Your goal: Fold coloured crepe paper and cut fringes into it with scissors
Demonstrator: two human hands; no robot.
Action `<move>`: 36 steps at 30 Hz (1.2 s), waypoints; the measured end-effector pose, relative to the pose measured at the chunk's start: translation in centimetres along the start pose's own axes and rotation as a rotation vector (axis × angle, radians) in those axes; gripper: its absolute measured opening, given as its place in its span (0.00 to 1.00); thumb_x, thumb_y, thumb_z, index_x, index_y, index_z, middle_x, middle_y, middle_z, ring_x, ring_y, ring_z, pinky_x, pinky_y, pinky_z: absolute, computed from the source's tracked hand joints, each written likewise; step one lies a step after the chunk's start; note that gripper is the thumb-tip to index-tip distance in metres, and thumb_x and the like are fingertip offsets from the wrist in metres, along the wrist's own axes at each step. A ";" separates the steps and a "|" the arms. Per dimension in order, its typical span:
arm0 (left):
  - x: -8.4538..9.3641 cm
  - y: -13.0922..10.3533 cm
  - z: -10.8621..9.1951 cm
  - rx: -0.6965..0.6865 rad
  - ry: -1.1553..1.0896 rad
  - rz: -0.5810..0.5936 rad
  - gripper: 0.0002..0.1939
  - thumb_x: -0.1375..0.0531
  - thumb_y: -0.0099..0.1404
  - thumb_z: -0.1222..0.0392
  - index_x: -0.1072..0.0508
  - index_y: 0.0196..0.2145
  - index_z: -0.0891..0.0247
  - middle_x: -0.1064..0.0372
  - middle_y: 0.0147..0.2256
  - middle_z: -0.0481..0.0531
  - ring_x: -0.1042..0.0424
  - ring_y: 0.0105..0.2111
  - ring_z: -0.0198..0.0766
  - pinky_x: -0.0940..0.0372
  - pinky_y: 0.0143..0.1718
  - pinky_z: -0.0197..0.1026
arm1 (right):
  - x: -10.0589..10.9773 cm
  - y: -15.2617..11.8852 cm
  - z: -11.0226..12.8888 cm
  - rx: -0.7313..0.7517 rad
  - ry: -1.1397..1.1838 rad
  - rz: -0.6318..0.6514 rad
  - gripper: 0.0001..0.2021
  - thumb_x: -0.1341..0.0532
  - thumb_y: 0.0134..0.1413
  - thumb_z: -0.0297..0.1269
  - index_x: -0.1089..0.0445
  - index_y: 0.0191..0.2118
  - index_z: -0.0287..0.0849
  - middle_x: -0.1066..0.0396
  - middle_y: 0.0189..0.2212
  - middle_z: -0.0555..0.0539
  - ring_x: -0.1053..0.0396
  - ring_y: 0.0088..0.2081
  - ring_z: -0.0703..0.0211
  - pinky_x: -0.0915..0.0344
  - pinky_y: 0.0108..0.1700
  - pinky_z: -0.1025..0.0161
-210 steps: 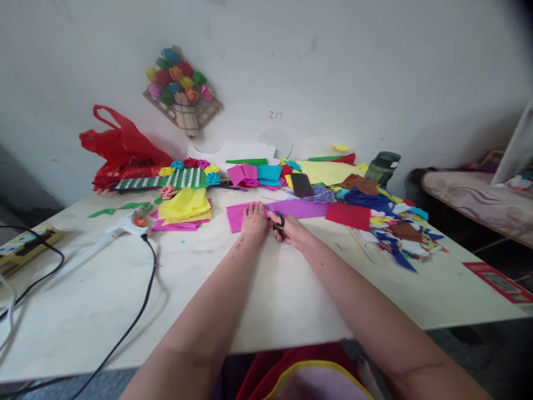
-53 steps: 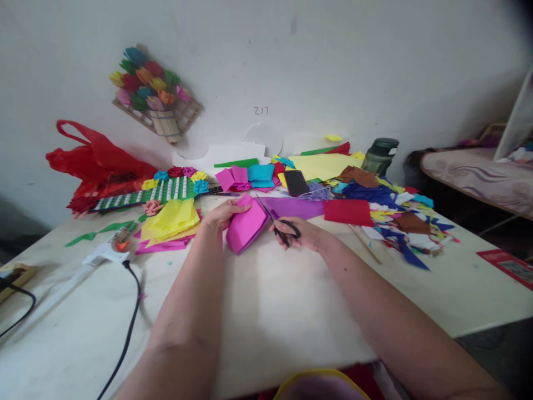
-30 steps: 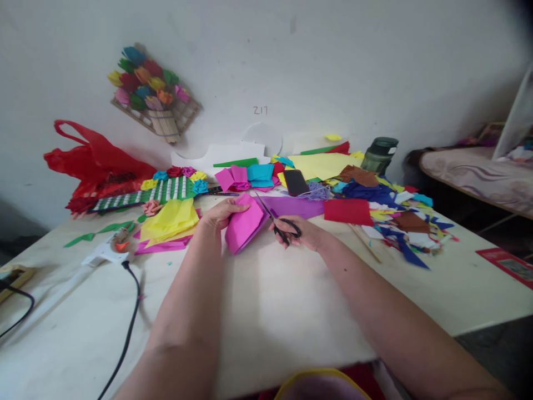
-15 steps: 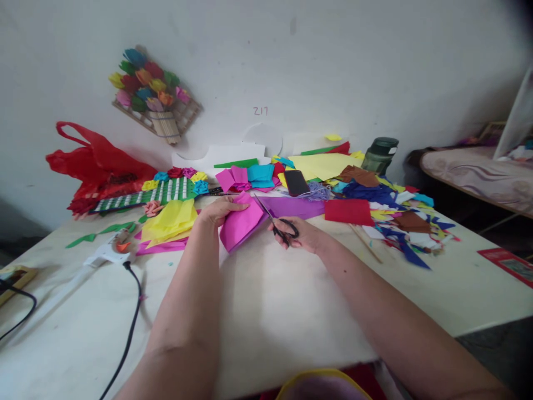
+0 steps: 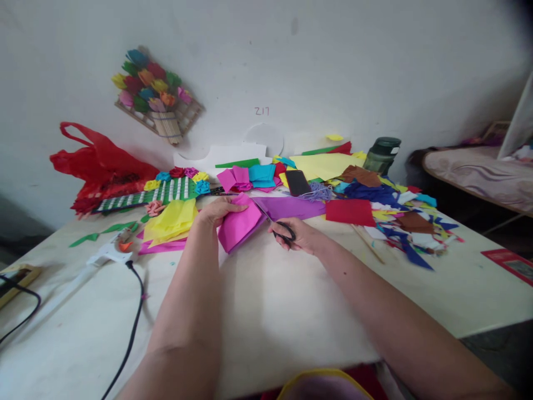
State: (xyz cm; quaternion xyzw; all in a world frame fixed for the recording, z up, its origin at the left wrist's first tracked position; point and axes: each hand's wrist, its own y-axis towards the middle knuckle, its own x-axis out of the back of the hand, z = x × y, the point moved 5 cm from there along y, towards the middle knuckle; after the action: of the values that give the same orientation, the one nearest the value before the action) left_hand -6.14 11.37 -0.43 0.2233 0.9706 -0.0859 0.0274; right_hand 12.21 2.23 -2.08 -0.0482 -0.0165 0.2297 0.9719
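Note:
A folded piece of magenta paper [image 5: 240, 226] is pinched in my left hand [image 5: 219, 211], thumb on top and fingers beneath. My right hand [image 5: 297, 234] grips black-handled scissors [image 5: 284, 233], with fingers through the loops. Their blades point up and left, lying along the right edge of the magenta paper; whether they bite into it I cannot tell. Behind the scissors lies purple paper [image 5: 291, 208]. Yellow sheets [image 5: 170, 222] on top of magenta ones rest just left of my left hand.
A red paper piece [image 5: 350, 212], a wooden stick [image 5: 368, 244] and a scrap pile [image 5: 410, 228] lie to the right. At the back are a phone [image 5: 297, 183] and a green bottle [image 5: 382, 155]. A white power strip [image 5: 110, 253] with a black cord is at left.
The scissors' handles have drawn closer together as my right hand closed, and the blades have come nearer the paper's right edge. My left hand keeps its hold; the view shifts slightly.

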 end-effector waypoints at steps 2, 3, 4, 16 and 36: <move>0.2 0.1 0.3 0.007 0.005 0.009 0.23 0.31 0.40 0.67 0.25 0.38 0.65 0.26 0.33 0.53 0.27 0.32 0.40 0.31 0.38 0.39 | -0.2 0.1 -0.2 -0.010 -0.023 -0.014 0.18 0.41 0.47 0.51 0.37 0.32 0.37 0.40 0.16 0.56 0.44 0.13 0.73 0.59 0.09 0.75; 0.3 0.1 0.4 0.010 0.007 0.012 0.23 0.31 0.40 0.67 0.26 0.38 0.65 0.26 0.33 0.54 0.27 0.32 0.40 0.31 0.38 0.40 | -0.2 0.2 -0.3 -0.016 -0.034 -0.022 0.18 0.42 0.48 0.51 0.37 0.32 0.38 0.41 0.16 0.56 0.44 0.13 0.73 0.59 0.09 0.75; 0.4 0.1 0.5 0.014 0.008 0.013 0.23 0.31 0.40 0.67 0.26 0.38 0.65 0.26 0.33 0.54 0.27 0.32 0.40 0.31 0.38 0.40 | -0.3 0.3 -0.4 -0.021 -0.043 -0.031 0.18 0.42 0.48 0.50 0.37 0.32 0.38 0.41 0.16 0.56 0.44 0.13 0.74 0.59 0.09 0.75; 0.0 -0.1 1.1 0.042 -0.012 0.065 0.26 0.31 0.41 0.67 0.27 0.41 0.64 0.26 0.34 0.53 0.27 0.33 0.39 0.32 0.37 0.38 | -0.6 0.6 -1.5 -0.069 0.103 0.106 0.22 0.43 0.47 0.55 0.37 0.35 0.38 0.36 0.18 0.52 0.38 0.16 0.70 0.55 0.09 0.75; 0.2 0.2 1.4 0.016 -0.012 0.063 0.23 0.31 0.41 0.68 0.26 0.38 0.66 0.26 0.33 0.54 0.27 0.31 0.39 0.31 0.35 0.37 | 0.9 -0.5 -0.4 -0.138 -0.018 0.202 0.26 0.46 0.46 0.60 0.35 0.34 0.36 0.35 0.16 0.50 0.37 0.15 0.67 0.55 0.10 0.74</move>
State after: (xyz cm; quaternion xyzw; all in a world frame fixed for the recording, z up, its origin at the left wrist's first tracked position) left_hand -6.25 11.40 -1.81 0.2535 0.9621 -0.0941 0.0339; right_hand 13.26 2.11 -2.39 -0.1143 -0.0359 0.3254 0.9380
